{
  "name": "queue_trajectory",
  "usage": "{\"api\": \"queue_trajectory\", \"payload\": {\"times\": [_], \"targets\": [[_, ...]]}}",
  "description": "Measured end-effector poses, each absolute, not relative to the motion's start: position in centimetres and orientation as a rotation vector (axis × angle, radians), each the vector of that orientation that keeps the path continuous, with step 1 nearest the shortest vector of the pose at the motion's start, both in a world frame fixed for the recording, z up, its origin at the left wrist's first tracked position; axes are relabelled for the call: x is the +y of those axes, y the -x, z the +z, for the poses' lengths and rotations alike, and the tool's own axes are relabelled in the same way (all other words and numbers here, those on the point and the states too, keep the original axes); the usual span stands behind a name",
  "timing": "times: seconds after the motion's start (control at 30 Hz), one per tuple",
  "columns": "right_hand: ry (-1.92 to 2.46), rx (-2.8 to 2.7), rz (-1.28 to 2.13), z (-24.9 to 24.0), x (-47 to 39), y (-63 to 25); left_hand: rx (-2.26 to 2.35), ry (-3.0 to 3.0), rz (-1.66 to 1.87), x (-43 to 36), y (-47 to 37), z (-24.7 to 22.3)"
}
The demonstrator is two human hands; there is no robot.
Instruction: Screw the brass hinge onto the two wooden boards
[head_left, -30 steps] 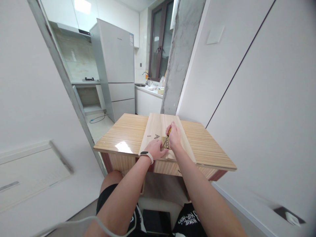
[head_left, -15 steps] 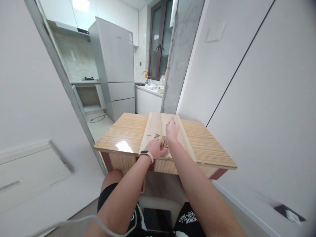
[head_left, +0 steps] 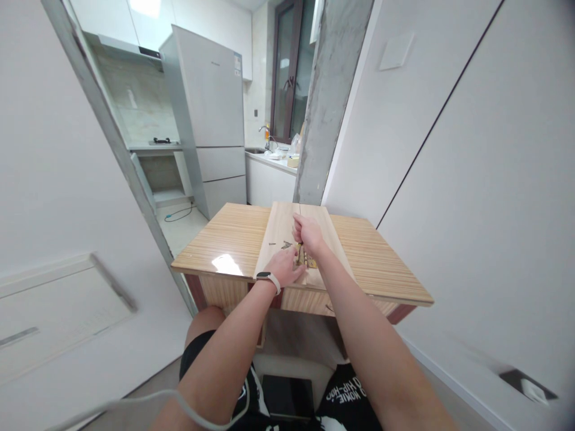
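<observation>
Two pale wooden boards lie side by side on the table, with a seam between them. A brass hinge lies across that seam near the front edge. My left hand rests on the left board, its fingers apart and pressing against the hinge's left side. Over the hinge, my right hand is closed in a fist round a screwdriver; only a short dark part shows below the fingers. Several loose screws lie on the left board beyond my left hand, and one screw lies apart from them.
The wood-grain table extends to both sides of the boards. A white wall is close on the right. Beyond the table stand a grey fridge and a sink counter. A pale cable crosses near my left forearm.
My right fist has shifted left and turned over the hinge, uncovering the hinge's right leaf. My left hand stays nearly in place. The view has tilted slightly.
</observation>
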State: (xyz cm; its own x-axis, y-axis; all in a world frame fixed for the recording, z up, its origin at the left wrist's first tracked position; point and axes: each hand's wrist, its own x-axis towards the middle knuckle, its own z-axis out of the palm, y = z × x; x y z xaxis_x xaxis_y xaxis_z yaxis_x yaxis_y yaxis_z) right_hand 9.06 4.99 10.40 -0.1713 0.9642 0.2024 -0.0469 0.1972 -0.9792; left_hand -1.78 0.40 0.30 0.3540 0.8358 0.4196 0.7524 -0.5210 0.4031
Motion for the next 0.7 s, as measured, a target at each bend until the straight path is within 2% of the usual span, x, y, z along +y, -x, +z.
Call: {"api": "queue_trajectory", "payload": {"times": [0.07, 0.17, 0.23, 0.37, 0.43, 0.5, 0.7], "targets": [[0.856, -1.448, 1.268, 10.5, 5.0, -10.0, 1.421, -2.498, 0.897, 0.6, 1.7, 0.2], [0.934, -1.570, 1.132, 10.8, 5.0, -11.2, 1.411, -2.507, 0.894, 0.8, 1.7, 0.2], [1.103, -1.766, 0.878, 11.4, 4.9, -11.8, 1.411, -2.495, 0.888, 0.9, 1.6, 0.3], [1.519, -2.137, 0.101, 13.5, 3.8, -12.7, 1.413, -2.469, 0.862, 0.7, 1.6, 0.6], [1.715, -2.209, -0.147, 14.6, 3.1, -13.1, 1.430, -2.446, 0.842, 0.6, 1.5, 0.8], [1.830, -2.253, -0.244, 15.6, 2.6, -13.4, 1.441, -2.423, 0.834, 0.5, 1.5, 1.0], [1.844, -2.357, -0.243, 17.0, 1.6, -13.5, 1.445, -2.406, 0.832, 0.3, 1.5, 1.1]]}}
